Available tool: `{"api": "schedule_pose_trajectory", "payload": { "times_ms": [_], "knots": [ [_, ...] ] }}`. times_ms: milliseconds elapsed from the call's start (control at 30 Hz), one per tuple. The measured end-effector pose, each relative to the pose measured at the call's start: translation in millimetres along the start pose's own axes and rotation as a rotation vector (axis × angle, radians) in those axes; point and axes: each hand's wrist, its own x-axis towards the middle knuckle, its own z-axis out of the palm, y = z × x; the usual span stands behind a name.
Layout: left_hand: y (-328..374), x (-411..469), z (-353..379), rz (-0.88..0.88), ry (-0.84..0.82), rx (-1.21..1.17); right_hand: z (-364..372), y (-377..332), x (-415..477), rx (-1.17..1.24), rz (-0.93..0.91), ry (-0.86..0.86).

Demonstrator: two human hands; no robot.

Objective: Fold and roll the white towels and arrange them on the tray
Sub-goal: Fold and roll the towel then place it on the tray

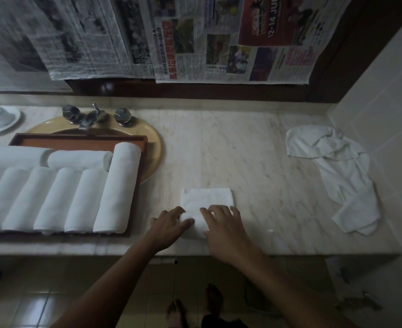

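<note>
1. Head view: the folded towel (207,200) is seen flat on the marble counter (266,150), near its front edge and just right of the tray (77,138).
2. Its near end appears to have been turned up into a small roll. The left hand (169,226) is curled round that roll's left end, thumb in front and fingers on top.
3. The right hand (221,223) is laid over the roll's right end, fingers spread and pressing down.
4. The tray, set over the sink (156,159), is packed with rolled towels (77,200): a row side by side, two more crosswise behind.
5. A crumpled towel (337,166) waits at the far right, not yet folded.
6. Risk: if one hand is pushed ahead faster than the other, the roll could be skewed into a cone.
7. Risk: if pressure is eased, the core could be left slack and spring open when lifted.
8. Risk: little room is seen on the tray, so neighbours could be nudged loose on placement.
</note>
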Motion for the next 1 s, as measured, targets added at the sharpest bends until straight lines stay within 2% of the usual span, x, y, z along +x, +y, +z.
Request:
{"api": "schedule_pose_trajectory", "payload": {
  "times_ms": [67, 200, 333, 400, 467, 567, 633, 733, 833, 900, 1000],
  "knots": [
    [-1.0, 5.4, -0.1, -0.035, 0.011, -0.036, 16.5, -16.7, -20.5, 0.016, 0.007, 0.107],
    [2.4, 9.9, -0.1, -0.057, 0.085, -0.098, 49.2, -22.8, -31.6, 0.004, 0.064, 0.080],
    [5.9, 6.7, 0.9, -0.113, 0.267, -0.136, 54.2, -8.3, -15.5, -0.030, 0.019, 0.094],
    [7.8, 0.9, 5.8, -0.019, 0.395, -0.002, 49.5, -1.9, -3.9, -0.031, 0.006, 0.087],
    [13.5, -6.5, 11.8, 0.144, 0.441, 0.129, 41.0, 3.1, 8.5, -0.046, -0.001, 0.068],
    [21.9, -13.3, 19.0, 0.316, 0.362, 0.290, 24.0, 8.9, 27.1, -0.054, -0.025, 0.033],
    [21.1, -15.0, 25.5, 0.347, 0.308, 0.410, 13.8, 11.9, 34.2, -0.028, -0.034, -0.036],
    [15.5, -18.1, 31.8, 0.362, 0.276, 0.517, 7.1, 16.4, 36.1, -0.035, -0.054, -0.232],
    [14.9, -20.3, 31.2, 0.395, 0.256, 0.556, 6.4, 19.5, 30.3, -0.021, -0.060, -0.306],
    [18.0, -19.2, 26.5, 0.387, 0.234, 0.566, 6.2, 18.3, 21.8, 0.017, -0.047, -0.242],
    [23.8, -14.1, 17.0, 0.349, 0.200, 0.506, 15.5, 11.3, 1.7, 0.010, -0.041, 0.015]
  ]
}}
